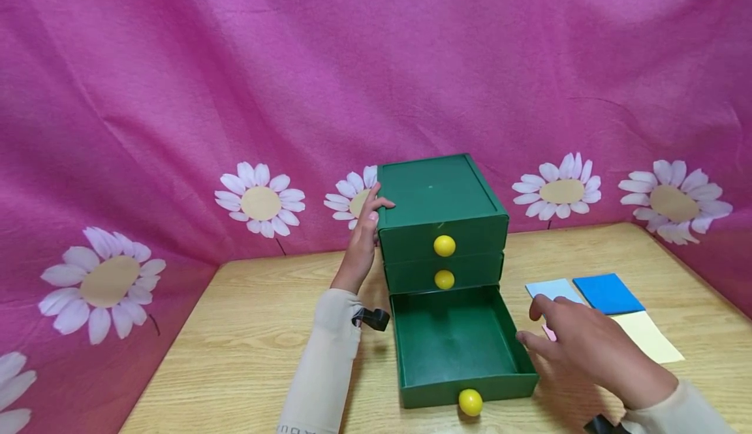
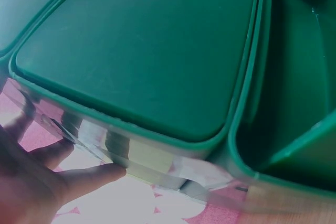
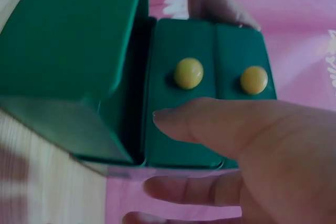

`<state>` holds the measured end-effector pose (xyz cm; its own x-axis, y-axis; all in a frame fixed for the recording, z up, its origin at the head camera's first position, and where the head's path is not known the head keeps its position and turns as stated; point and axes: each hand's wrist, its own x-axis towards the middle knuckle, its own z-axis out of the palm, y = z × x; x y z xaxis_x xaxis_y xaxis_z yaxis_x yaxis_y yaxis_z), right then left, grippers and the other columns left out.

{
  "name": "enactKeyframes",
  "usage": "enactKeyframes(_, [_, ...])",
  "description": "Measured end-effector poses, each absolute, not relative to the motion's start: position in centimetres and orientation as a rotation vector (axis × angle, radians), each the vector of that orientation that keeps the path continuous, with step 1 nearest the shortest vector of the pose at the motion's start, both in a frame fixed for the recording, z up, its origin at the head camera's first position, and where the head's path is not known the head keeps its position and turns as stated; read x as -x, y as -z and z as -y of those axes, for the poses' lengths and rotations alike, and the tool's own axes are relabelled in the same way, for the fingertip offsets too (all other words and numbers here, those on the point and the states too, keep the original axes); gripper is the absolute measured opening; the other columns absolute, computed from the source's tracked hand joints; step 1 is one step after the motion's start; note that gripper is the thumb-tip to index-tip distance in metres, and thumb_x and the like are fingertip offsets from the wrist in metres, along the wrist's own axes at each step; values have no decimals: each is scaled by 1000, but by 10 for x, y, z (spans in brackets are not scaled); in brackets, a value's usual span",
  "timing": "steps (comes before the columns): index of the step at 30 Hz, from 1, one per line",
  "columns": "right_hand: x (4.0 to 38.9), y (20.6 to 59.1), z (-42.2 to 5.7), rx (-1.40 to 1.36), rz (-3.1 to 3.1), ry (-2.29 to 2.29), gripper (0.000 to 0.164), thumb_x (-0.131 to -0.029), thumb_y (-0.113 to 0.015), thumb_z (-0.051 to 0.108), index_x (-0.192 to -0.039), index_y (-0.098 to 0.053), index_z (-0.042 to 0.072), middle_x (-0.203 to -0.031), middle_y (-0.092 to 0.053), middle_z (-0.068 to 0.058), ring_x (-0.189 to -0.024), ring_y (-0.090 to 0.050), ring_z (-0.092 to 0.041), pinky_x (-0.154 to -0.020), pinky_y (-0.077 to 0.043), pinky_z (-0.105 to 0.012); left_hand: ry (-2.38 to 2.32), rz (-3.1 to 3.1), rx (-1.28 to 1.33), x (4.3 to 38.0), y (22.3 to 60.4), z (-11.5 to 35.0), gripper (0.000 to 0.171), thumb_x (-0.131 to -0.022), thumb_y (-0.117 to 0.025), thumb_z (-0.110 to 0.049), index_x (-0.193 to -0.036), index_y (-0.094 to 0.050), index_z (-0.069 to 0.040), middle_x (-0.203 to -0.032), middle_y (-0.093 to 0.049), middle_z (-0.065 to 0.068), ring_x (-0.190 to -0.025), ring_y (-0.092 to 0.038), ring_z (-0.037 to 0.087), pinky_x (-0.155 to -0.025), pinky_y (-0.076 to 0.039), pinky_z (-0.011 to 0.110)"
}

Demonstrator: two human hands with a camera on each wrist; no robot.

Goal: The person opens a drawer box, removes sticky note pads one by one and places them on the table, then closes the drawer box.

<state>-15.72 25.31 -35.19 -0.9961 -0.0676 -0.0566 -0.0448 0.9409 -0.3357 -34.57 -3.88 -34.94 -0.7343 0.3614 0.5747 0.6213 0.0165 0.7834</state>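
A small green drawer cabinet (image 1: 442,192) with round yellow knobs stands on the table. Its bottom drawer (image 1: 455,339) is pulled out, with a bare floor inside; the two drawers above are closed. My left hand (image 1: 360,245) rests along the cabinet's left side, fingertips at the top edge. In the left wrist view its fingers (image 2: 94,179) lie against the clear side wall. My right hand (image 1: 593,349) hovers just right of the pulled-out drawer, fingers loosely bent and holding nothing. The right wrist view has its thumb (image 3: 205,121) in front of the drawer fronts.
Right of the cabinet lie square paper notes: a light blue one (image 1: 552,287), a blue one (image 1: 609,293) and a pale yellow one (image 1: 649,336). A bit of pink paper (image 1: 549,333) shows behind my right hand. A pink cloth (image 1: 376,62) with daisies hangs behind the wooden table (image 1: 264,329).
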Motion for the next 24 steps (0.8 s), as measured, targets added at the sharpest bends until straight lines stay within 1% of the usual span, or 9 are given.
enactKeyframes(1, [156, 351, -251, 91, -3029, 529, 46, -81, -72, 45, -106, -60, 9, -87, -61, -3, -76, -55, -17, -60, -49, -40, 1792, 2078, 1025, 346, 350, 39, 46, -101, -25, -48, -129, -49, -21, -159, -14, -14, -81, -40, 19, -56, -32, 31])
enactKeyframes(3, [152, 349, -247, 108, -3039, 542, 45, -80, -73, 46, -105, -60, 11, -89, -61, -3, -77, -56, -17, -61, -49, -40, 1793, 2078, 1025, 346, 350, 38, 45, -101, -25, -47, -129, -49, -21, -159, -14, -14, -79, -40, 18, -56, -32, 31])
enactKeyframes(5, [149, 347, -243, 146, -3060, 554, 42, -80, -73, 45, -103, -60, 13, -89, -61, -2, -79, -57, -17, -61, -48, -39, 1792, 2075, 1025, 346, 350, 38, 44, -101, -24, -44, -129, -49, -20, -160, -14, -13, -72, -38, 19, -55, -32, 31])
enactKeyframes(8, [144, 346, -235, 214, -3092, 570, 36, -80, -73, 44, -100, -59, 17, -88, -61, 0, -78, -56, -15, -59, -46, -37, 1801, 2072, 1027, 346, 350, 39, 42, -103, -24, -40, -130, -48, -18, -160, -13, -11, -68, -35, 21, -56, -32, 31])
enactKeyframes(13, [138, 346, -217, 267, -3073, 545, 29, -79, -75, 42, -95, -60, 24, -82, -59, 4, -72, -53, -11, -58, -46, -33, 1832, 2076, 1028, 343, 351, 41, 41, -104, -25, -35, -132, -47, -15, -161, -11, -8, -70, -35, 26, -56, -31, 29])
enactKeyframes(15, [136, 347, -211, 290, -3051, 536, 26, -79, -75, 42, -94, -60, 26, -77, -56, 8, -69, -50, -8, -56, -44, -30, 1841, 2070, 1033, 343, 352, 42, 41, -104, -25, -35, -131, -48, -14, -161, -11, -9, -70, -35, 28, -56, -31, 29])
enactKeyframes(19, [128, 346, -203, 411, -3018, 572, 22, -82, -73, 42, -93, -58, 29, -70, -49, 15, -63, -45, -3, -54, -41, -25, 1838, 2055, 1046, 345, 353, 40, 43, -103, -26, -41, -130, -49, -17, -160, -12, -11, -70, -35, 25, -56, -31, 30])
enactKeyframes(21, [125, 345, -203, 508, -2992, 610, 21, -84, -70, 43, -94, -57, 31, -67, -47, 18, -61, -45, 0, -54, -40, -23, 1829, 2056, 1040, 346, 353, 39, 44, -102, -26, -45, -130, -49, -19, -160, -13, -12, -71, -36, 21, -56, -31, 29])
enactKeyframes(24, [123, 342, -201, 594, -2858, 726, 20, -87, -67, 44, -99, -58, 31, -68, -50, 18, -63, -48, 0, -55, -43, -22, 1805, 2068, 1022, 347, 351, 39, 45, -100, -26, -48, -129, -49, -21, -160, -14, -13, -69, -35, 20, -55, -32, 28])
